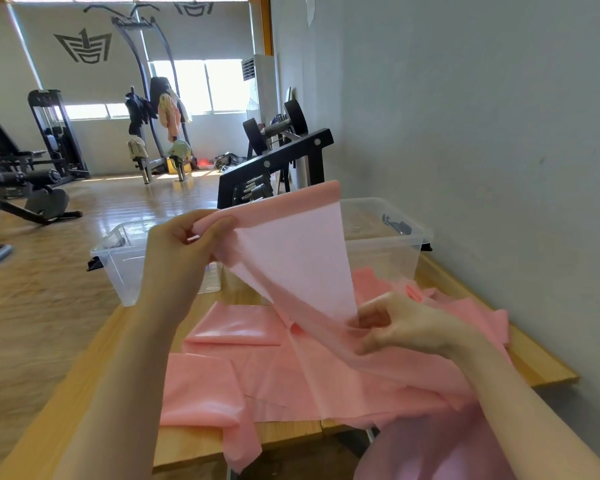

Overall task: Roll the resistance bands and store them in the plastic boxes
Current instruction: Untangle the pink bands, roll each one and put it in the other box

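We stand at a long wooden table (84,386) in a gym, with a grey wall on our right. Most of the table is covered by a big messy pile of pink bands (257,379), all flat and loose, and none of them looks rolled yet. At the far end sit two see-through plastic boxes, the left box (118,268) and the right box (388,237). We cannot see any rolled band inside them, so we think the job has only just begun, and nearly all of it is left to do. We hold one pink band (298,258) up in the air above the pile. Our left hand (184,244) pinches its top corner, where the top edge is folded over a little. Our right hand (392,327) curls its fingers around the band lower down, just over the pile.
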